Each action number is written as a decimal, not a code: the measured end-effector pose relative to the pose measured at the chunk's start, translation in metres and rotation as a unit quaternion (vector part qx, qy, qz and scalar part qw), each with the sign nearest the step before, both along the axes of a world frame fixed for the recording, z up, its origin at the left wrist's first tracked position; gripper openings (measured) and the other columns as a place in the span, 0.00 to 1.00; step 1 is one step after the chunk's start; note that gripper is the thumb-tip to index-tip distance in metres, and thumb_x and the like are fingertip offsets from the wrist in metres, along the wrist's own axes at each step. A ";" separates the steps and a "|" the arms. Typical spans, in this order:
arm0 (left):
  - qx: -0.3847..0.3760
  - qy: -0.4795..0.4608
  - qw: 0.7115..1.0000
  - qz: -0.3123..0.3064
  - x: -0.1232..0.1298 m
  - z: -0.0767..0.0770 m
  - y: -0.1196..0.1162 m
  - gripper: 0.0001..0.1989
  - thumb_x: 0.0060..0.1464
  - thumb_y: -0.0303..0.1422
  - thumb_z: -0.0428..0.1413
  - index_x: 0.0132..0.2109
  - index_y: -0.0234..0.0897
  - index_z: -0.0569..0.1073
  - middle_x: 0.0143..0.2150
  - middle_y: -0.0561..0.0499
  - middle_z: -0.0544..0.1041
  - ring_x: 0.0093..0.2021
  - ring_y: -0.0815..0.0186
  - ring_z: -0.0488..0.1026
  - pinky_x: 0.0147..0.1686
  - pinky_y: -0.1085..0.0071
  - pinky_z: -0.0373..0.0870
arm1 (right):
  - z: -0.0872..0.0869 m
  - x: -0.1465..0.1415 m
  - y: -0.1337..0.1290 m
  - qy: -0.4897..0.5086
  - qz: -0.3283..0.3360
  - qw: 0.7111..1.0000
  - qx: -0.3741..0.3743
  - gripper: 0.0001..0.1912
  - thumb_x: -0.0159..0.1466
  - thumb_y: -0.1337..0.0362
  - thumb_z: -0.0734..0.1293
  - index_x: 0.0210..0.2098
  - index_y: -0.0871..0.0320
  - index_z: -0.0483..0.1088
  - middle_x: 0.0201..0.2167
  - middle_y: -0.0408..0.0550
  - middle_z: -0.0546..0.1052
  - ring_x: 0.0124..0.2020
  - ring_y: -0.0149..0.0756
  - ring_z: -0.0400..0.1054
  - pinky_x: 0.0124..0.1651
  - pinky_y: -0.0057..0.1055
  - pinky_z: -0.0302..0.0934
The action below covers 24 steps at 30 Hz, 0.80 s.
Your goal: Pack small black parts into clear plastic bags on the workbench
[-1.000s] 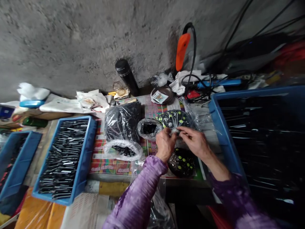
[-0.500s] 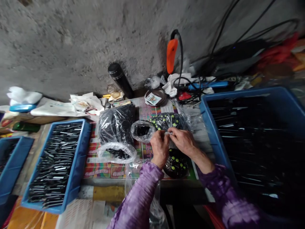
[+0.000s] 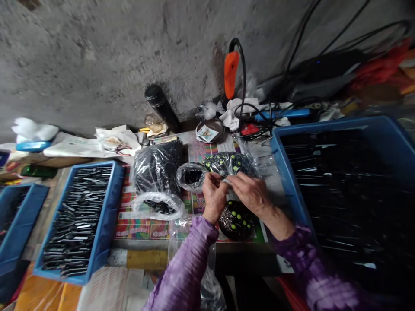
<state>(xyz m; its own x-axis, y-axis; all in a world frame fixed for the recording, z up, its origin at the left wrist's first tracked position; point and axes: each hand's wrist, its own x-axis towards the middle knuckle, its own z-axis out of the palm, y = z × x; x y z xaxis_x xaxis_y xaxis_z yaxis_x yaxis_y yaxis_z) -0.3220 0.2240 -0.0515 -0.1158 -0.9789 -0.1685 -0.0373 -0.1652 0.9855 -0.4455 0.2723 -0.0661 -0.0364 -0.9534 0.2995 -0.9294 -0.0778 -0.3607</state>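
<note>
concrete wall (image 3: 81, 56), blue crates (image 3: 112, 216), hands (image 3: 214, 196) (image 3: 249, 194) pinching plastic bag (image 3: 227, 164)

Free room and obstacles around the printed mat (image 3: 149, 229). Left of the mat, the blue crate (image 3: 114, 194) raises a wall; right of it, the larger blue crate (image 3: 285, 172) does the same. On the mat, the bulging plastic bag (image 3: 158, 170), the small plastic bag (image 3: 191, 177) and the dotted black bundle (image 3: 227, 164) block the middle, with the left hand (image 3: 214, 194) and right hand (image 3: 251, 194) directly before the bundle. Beyond the far edge, the black flask (image 3: 161, 106) and tangled cables (image 3: 259, 114) obstruct. A narrow strip of printed surface shows along the near edge, the one low passage.
</note>
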 end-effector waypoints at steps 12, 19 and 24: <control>-0.107 -0.158 0.978 -0.081 0.001 0.004 -0.010 0.09 0.46 0.22 0.53 0.34 0.39 0.66 0.29 0.57 0.69 0.30 0.70 0.64 0.34 0.72 0.60 | -0.016 0.001 -0.008 0.054 0.034 0.998 -0.030 0.15 0.72 0.71 0.58 0.41 0.62 0.77 0.33 0.54 0.77 0.27 0.37 0.70 0.29 0.32 0.56; -0.122 -0.230 0.962 -0.083 0.000 0.008 -0.010 0.06 0.50 0.24 0.57 0.35 0.39 0.68 0.27 0.57 0.71 0.27 0.69 0.65 0.32 0.72 0.62 | -0.026 -0.004 -0.016 -0.049 -0.007 0.998 -0.045 0.13 0.66 0.72 0.58 0.39 0.60 0.74 0.34 0.54 0.78 0.33 0.41 0.72 0.33 0.33 0.62; -0.105 -0.277 0.953 -0.059 0.001 0.009 -0.002 0.07 0.54 0.34 0.60 0.34 0.38 0.71 0.29 0.53 0.73 0.31 0.66 0.69 0.36 0.69 0.64 | -0.024 -0.006 -0.018 -0.174 -0.033 0.981 -0.074 0.10 0.62 0.70 0.59 0.33 0.55 0.72 0.31 0.50 0.78 0.32 0.40 0.73 0.37 0.33 0.65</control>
